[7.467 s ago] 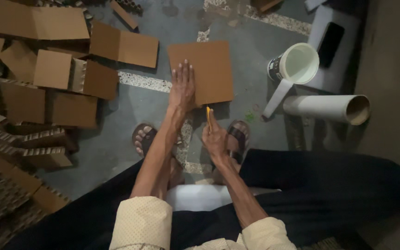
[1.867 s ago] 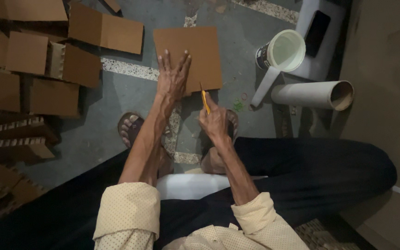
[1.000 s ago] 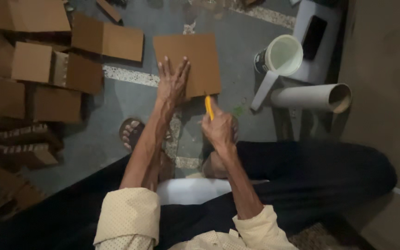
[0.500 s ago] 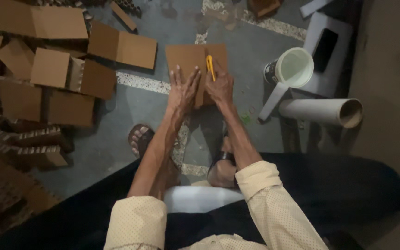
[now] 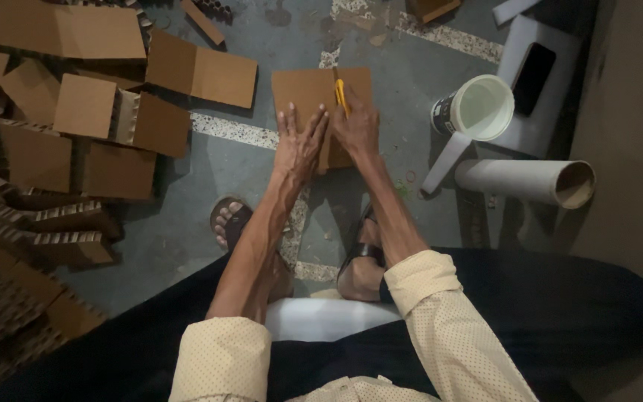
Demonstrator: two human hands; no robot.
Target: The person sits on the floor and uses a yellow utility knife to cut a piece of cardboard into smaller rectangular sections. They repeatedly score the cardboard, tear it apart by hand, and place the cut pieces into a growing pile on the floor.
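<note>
From the head camera, looking straight down, a square cardboard sheet (image 5: 310, 100) lies flat on the grey concrete floor (image 5: 210, 223) at the upper centre of the frame, just ahead of the person's sandalled feet. The left hand (image 5: 299, 145) rests on the sheet with fingers spread and flat, released rather than gripping, pressing its lower middle. The right hand (image 5: 356, 130) sits just right of it — the two almost touching — clenched around a yellow utility knife (image 5: 341, 97), whose long axis runs up the frame, away from the body, with its tip on the sheet near the top edge. The blade's line lies immediately right of the left fingertips, so the sheet's larger part sits under and left of the left hand, with a narrow strip to the right. Around them: folded cardboard boxes (image 5: 91, 112) and corrugated pieces fill the upper left and left edge; at the upper right stand a white plastic jug (image 5: 478, 112) and a cardboard tube (image 5: 530, 182) lying on its side — beyond them, a dark phone (image 5: 533, 67) on a pale stool.
</note>
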